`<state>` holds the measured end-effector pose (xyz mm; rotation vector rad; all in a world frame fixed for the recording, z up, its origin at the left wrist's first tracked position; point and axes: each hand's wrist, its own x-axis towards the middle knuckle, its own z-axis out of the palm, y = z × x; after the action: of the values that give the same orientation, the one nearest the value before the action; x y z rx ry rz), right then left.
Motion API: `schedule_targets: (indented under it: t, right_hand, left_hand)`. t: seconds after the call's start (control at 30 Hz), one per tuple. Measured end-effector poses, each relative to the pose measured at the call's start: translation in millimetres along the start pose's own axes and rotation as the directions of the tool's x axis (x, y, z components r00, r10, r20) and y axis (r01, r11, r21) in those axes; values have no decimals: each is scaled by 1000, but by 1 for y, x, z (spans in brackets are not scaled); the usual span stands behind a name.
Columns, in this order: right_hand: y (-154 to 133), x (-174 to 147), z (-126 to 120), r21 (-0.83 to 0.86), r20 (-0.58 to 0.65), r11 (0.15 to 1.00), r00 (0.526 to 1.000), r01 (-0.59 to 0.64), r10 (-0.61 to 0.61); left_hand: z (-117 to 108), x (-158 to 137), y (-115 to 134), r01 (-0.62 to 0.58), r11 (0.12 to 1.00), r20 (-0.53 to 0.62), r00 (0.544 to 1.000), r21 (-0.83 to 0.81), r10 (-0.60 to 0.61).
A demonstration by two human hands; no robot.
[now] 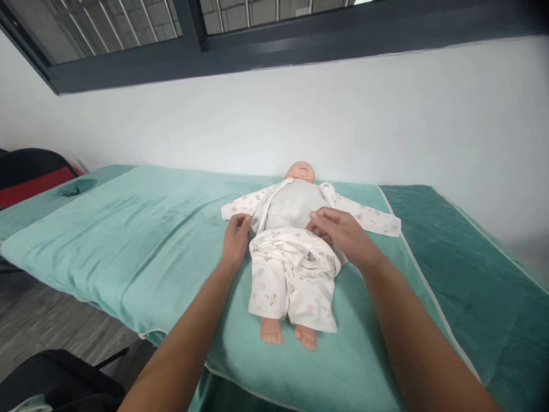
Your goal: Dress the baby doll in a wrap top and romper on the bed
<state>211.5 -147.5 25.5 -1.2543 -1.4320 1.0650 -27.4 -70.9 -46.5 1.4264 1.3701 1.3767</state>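
Observation:
A baby doll (300, 171) lies on its back on a light green towel (141, 240), feet toward me. It wears white printed trousers (294, 280) and an open white printed jacket (369, 220), so its grey cloth belly shows. My left hand (237, 236) pinches the jacket's left front edge at the doll's waist. My right hand (341, 232) rests at the trousers' waistband on the doll's other side, fingers closed on the fabric there.
The towel covers a green massage bed (484, 269) that runs along a white wall below a dark window frame. A black and red chair (34, 174) stands at the far left. A dark object (55, 383) sits on the floor at lower left.

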Motion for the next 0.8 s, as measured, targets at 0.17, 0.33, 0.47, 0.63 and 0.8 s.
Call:
schedule_targets:
  t: [0.17, 0.33, 0.47, 0.63, 0.8]
  right_hand:
    - [32, 22, -14, -121, -566, 990, 815, 73, -129]
    - [73, 44, -33, -417, -646, 897, 741, -146, -180]
    - [84, 51, -36, -374, -627, 891, 778, -258, -38]
    - [77, 51, -40, -297, -646, 898, 761, -325, 61]
    - [73, 44, -50, -310, -684, 867, 725, -390, 81]
  left_hand:
    - [26, 48, -3, -71, 995, 29, 997, 76, 69]
    - [39, 71, 0, -124, 991, 220, 969, 52, 109]
    - [39, 76, 2, -116, 992, 321, 943, 53, 93]
    - [20, 81, 9, 110, 976, 257, 965, -188, -59]
    - [-17, 93, 3, 263, 943, 60, 965, -205, -256]
